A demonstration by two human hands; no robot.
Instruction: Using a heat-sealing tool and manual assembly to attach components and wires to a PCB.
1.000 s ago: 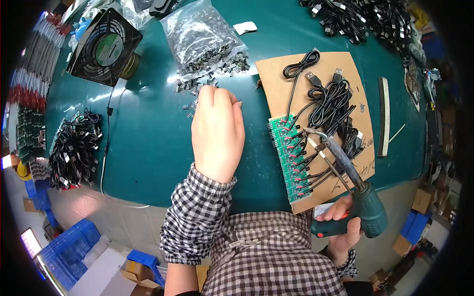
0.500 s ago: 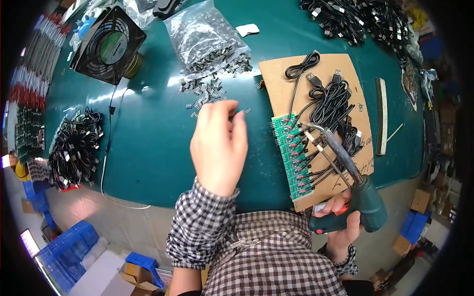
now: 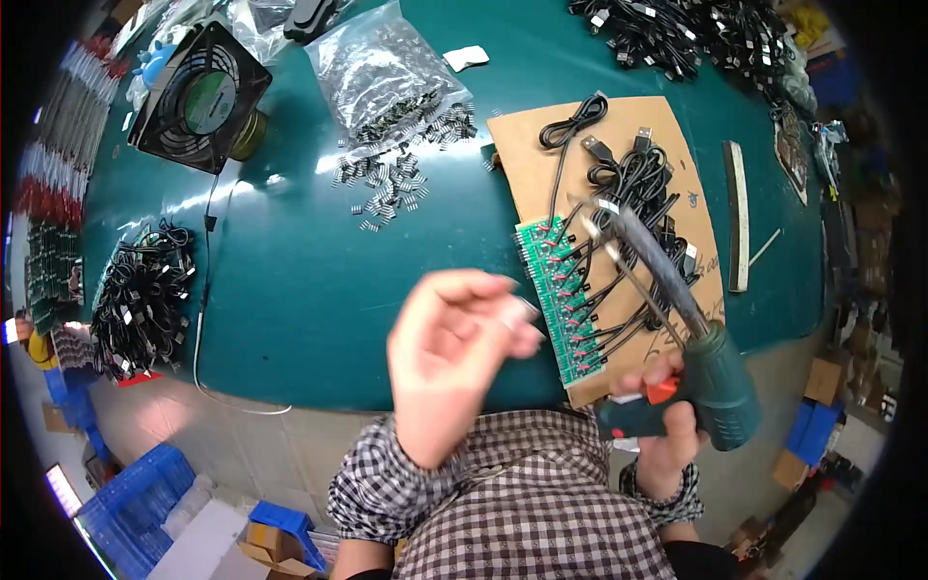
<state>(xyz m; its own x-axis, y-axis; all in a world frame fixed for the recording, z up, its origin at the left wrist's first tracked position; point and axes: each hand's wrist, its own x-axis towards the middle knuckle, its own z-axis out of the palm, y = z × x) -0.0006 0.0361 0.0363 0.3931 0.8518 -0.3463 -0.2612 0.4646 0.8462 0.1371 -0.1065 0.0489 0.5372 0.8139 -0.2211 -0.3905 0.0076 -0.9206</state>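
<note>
My left hand point(image 3: 449, 353) is just left of the green circuit-board strip point(image 3: 559, 300), its fingers drawn together in a pinch. Motion blur and the fingers hide what lies between them, perhaps a small pale piece. In my right hand point(image 3: 669, 430) is a green soldering gun point(image 3: 723, 391) with a red trigger. Its metal barrel slants up and left, so the tip is over the upper part of the boards and their wires. Black USB cables point(image 3: 633, 184) run from the boards across a brown cardboard sheet point(image 3: 522, 130).
Small black pin connectors point(image 3: 391, 188) are scattered below an open clear plastic bag point(image 3: 382, 68). A black fan point(image 3: 203, 97) stands at the far left. Cable bundles lie at the left point(image 3: 140, 300) and far right point(image 3: 643, 34). Beside the cardboard is a long narrow bar point(image 3: 738, 217).
My left hand has moved from the loose connectors down and right toward the boards, its fingers pinched. My right hand still holds the soldering gun, with little change in position.
</note>
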